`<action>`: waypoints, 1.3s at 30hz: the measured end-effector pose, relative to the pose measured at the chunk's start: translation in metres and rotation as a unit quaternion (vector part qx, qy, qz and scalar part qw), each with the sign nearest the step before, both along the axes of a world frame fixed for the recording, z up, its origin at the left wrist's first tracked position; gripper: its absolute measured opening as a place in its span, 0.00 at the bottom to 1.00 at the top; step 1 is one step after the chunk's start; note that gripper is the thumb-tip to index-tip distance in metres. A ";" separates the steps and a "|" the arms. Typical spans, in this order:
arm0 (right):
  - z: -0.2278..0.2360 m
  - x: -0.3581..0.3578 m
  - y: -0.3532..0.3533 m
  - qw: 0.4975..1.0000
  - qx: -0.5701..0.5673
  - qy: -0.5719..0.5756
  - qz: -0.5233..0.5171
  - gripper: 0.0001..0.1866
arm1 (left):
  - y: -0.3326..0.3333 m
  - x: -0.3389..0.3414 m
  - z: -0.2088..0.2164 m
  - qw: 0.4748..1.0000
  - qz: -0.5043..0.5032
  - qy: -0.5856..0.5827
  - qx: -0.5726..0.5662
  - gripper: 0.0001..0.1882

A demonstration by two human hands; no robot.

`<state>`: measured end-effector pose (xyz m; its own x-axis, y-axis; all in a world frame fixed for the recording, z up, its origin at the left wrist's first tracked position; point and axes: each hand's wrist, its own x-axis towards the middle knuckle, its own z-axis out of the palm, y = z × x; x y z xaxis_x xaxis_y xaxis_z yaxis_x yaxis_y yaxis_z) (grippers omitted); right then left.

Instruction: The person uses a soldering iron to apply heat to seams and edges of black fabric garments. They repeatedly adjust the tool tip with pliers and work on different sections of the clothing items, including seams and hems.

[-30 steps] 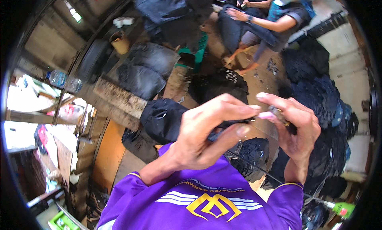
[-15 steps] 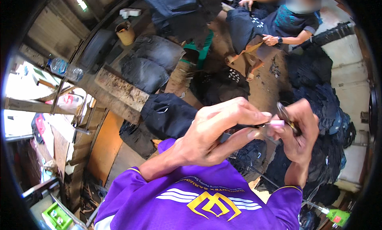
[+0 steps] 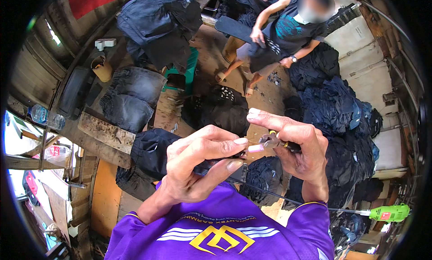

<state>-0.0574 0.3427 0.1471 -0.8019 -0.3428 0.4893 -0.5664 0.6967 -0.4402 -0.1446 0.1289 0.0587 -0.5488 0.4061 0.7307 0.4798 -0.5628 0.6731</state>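
My left hand (image 3: 198, 161) is closed, thumb and fingers pinching a slim dark tool handpiece with a pink cylindrical tip (image 3: 256, 148). Most of the handpiece is hidden behind the fingers. Facing it, my right hand (image 3: 302, 148) is closed around pliers (image 3: 271, 141) with yellow and black handles, its index finger stretched out. The plier jaws are right by the pink tip; whether they touch it I cannot tell. A thin dark cable (image 3: 294, 200) runs below my hands to a green power tool (image 3: 389, 212) on the right.
Dark garments lie piled on the right (image 3: 330, 107). At far left centre are more garments (image 3: 157, 26), grey trousers (image 3: 132, 95) and a green stool (image 3: 190, 66). A co-worker (image 3: 292, 32) handles dark cloth at the back. Bottles (image 3: 39, 114) stand by the left opening.
The view has shifted, so the surroundings appear further left. My right hand has opened out its index finger, and the pliers show more plainly. The co-worker has changed posture, and a long dark piece now extends leftward.
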 end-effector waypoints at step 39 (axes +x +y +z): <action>-0.019 -0.018 -0.005 0.971 0.166 0.162 -0.061 0.20 | -0.006 -0.002 0.003 0.991 0.134 0.001 -0.006 0.21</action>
